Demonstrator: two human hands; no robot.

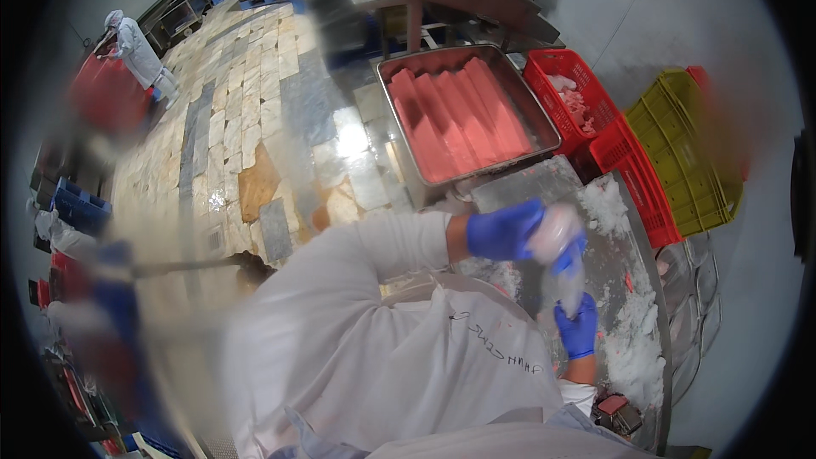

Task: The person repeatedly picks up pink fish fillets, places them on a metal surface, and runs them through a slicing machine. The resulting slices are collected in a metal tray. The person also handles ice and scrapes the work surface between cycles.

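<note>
A clear, blurred plastic bag [557,234] with a pale pinkish lump at its upper end stretches between my two blue-gloved hands. Around the lump, my left hand [510,231] is closed. Some blue [568,257] shows at the bag's middle; smearing hides what it is. Lower down, my right hand [579,329] grips the bag's narrow end with bent fingers. Both hands are above a grey metal table [531,276] strewn with white crushed ice [637,348]. A small metal-rimmed item with a pinkish face [614,408] lies by my right wrist.
Beyond my left hand stands a steel tub [399,132] with a pink folded sheet [463,119]. Red crates [633,178] and a yellow-green crate [688,157] stand to the right. Far left, a person in white [136,47] is beside a red container [106,89].
</note>
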